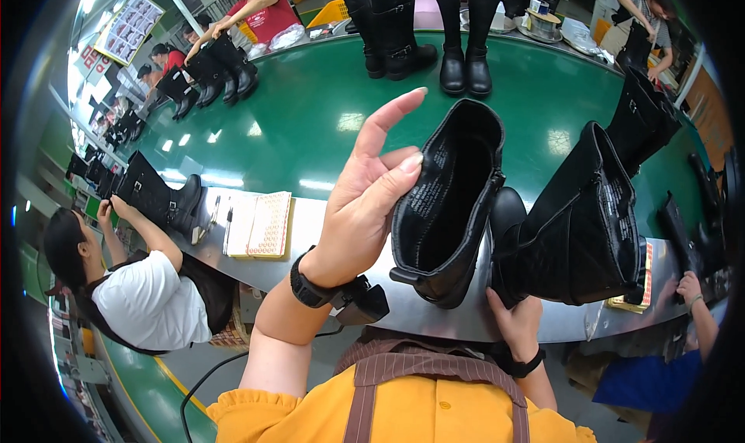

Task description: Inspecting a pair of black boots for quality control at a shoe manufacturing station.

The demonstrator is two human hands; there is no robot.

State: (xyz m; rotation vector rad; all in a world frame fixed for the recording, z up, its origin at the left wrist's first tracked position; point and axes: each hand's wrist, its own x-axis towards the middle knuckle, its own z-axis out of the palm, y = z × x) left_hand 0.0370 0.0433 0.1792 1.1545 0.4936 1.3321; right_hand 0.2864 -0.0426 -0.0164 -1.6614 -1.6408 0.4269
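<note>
Two tall black boots are in front of me at the near table edge. My left hand (361, 202) pinches the rim of the left boot (485, 233) between thumb and fingers, with the index finger stretched up and away. That boot's open top faces me, showing its dark lining with pale print and a pull loop. My right hand (518, 323) is at the heel of the right boot (563, 233), thumb against it and the other fingers largely hidden. The right boot leans over, its toe next to the left boot and its open shaft tilted to the right.
The green belt (310, 117) carries more black boots (466, 47) beyond. A sticker sheet (262, 224) and a pen (228, 231) lie on the metal ledge at left; another yellow-edged stack (640, 288) is at right. Co-workers (151, 295) handle boots on both sides.
</note>
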